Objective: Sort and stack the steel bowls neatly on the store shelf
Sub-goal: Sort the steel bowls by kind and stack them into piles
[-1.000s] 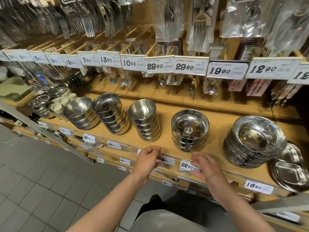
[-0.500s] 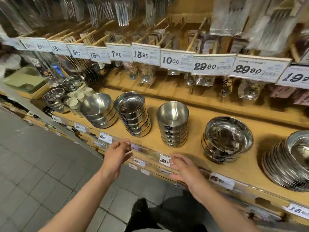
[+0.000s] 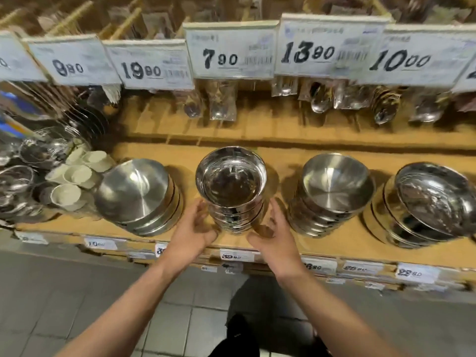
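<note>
Several stacks of steel bowls stand in a row on the wooden shelf (image 3: 342,249). A tall stack of shiny bowls (image 3: 231,181) is in the middle. My left hand (image 3: 192,233) is at its left side and my right hand (image 3: 275,238) at its right, both with fingers spread and curved toward the stack's base. Whether they touch it is unclear. A wider brushed stack (image 3: 136,197) sits to the left, another brushed stack (image 3: 332,194) to the right, and a tilted shiny stack (image 3: 432,204) at the far right.
White cups (image 3: 77,176) and mixed steelware (image 3: 23,171) crowd the shelf's left end. Price tags (image 3: 231,51) hang above, with bagged spoons (image 3: 221,104) behind them. More price labels (image 3: 237,255) line the shelf's front edge. Grey tiled floor lies below.
The view has shifted left and closer to the shelf. Both hands moved from the shelf's front edge up to either side of the middle stack.
</note>
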Motion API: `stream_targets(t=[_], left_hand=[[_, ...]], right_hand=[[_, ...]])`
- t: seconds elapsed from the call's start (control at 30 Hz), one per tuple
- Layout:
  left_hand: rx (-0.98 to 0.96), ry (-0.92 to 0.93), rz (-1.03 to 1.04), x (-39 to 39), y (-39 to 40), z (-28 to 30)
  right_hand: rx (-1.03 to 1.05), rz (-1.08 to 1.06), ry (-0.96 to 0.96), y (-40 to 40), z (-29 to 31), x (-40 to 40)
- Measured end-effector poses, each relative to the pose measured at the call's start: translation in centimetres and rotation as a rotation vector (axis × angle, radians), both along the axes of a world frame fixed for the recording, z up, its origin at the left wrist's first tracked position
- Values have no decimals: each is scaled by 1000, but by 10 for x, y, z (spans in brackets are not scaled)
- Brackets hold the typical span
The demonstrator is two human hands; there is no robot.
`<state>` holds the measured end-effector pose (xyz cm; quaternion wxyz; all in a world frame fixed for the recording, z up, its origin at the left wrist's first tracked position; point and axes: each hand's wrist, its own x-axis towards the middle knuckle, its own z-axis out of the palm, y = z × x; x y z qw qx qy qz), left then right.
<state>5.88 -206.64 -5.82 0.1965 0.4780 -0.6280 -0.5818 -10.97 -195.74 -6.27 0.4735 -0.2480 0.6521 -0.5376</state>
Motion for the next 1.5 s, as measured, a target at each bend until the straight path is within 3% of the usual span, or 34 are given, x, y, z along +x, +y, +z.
stream_targets(t=[0.17,0.43,0.8,1.0,1.37,1.5], left_hand=[[-59,37,-101,-8,-11,-7],[9,96,-148,-35,-44,-15],[-50,180,-260,-68,-69,-19],[-87,162,-231,-70,-65,-18],[85,18,18,64,0,2],[131,-32,239,126,1,17]], right_hand=[[-125,-43,143,-13,4,6],[-169,-163,156,-29,-1,-2],[-94,-468,217,-60,-11,8],[-23,-475,169,-51,-17,21],[126,-307,-90,-12,-33,54],[149,-147,-26,-18,-18,64]])
